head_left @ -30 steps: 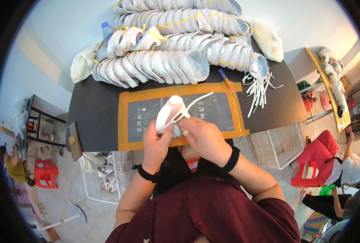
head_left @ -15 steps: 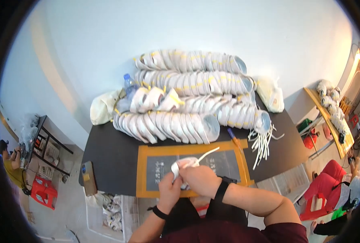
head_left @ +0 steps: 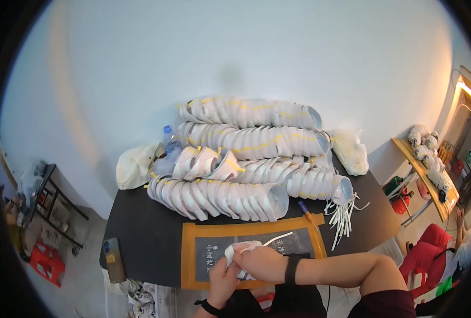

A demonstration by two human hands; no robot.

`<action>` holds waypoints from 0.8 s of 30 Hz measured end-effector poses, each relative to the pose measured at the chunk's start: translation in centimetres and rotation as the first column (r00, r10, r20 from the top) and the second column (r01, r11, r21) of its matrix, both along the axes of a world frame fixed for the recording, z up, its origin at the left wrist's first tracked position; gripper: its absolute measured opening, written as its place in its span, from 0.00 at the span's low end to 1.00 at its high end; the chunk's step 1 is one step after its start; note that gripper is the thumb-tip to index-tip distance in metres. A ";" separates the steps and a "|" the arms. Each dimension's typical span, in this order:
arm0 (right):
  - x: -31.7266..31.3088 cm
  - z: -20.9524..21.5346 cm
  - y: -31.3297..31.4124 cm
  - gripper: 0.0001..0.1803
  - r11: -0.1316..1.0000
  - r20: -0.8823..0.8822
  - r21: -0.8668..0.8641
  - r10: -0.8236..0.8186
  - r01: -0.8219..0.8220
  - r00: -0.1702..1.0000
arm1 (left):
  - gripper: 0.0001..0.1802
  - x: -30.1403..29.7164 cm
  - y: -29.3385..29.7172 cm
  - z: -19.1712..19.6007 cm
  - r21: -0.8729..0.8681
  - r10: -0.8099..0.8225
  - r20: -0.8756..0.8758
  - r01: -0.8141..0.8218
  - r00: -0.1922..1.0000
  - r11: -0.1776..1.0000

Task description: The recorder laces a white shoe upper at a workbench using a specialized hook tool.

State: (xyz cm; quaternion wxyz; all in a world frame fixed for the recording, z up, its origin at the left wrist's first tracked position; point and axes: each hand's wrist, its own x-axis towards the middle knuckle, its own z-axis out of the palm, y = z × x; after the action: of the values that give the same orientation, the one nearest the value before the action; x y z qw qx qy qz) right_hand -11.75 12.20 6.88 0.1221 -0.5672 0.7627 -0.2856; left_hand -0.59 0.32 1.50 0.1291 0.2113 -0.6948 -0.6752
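- Head view: both hands meet over the orange-bordered dark mat at the near edge of the black table.
- Left hand and right hand are both closed around a white mask, its strap trailing toward the mat's far side.
- Stacked rows of masks lie just beyond the mat; loose white straps sit off its far right corner.
- A phone lies left of the mat.

Bright, even light; strong fisheye bending, dark rim, edges perhaps soft.
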 end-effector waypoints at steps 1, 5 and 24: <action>-0.5 -0.3 -0.4 0.08 0.998 0.008 0.011 -0.061 0.061 0.998 | 0.07 0.1 0.0 0.5 -0.001 -0.015 -0.001 0.015 1.000 1.000; -1.7 -0.7 -1.1 0.08 0.980 0.186 0.191 -0.084 0.048 0.979 | 0.08 -0.1 -0.2 1.2 0.088 -0.023 0.009 0.022 1.000 0.996; -2.4 -0.6 -2.0 0.17 0.959 0.028 0.271 0.083 -0.088 0.996 | 0.10 0.1 -1.8 -0.6 0.378 -0.151 -0.002 0.141 0.988 0.915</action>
State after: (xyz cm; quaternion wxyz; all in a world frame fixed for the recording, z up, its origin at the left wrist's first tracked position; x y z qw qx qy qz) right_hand -14.14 10.24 6.23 0.2173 -0.5751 0.7685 -0.1774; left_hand -0.52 -1.47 0.91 0.0260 0.1886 -0.5677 -0.8009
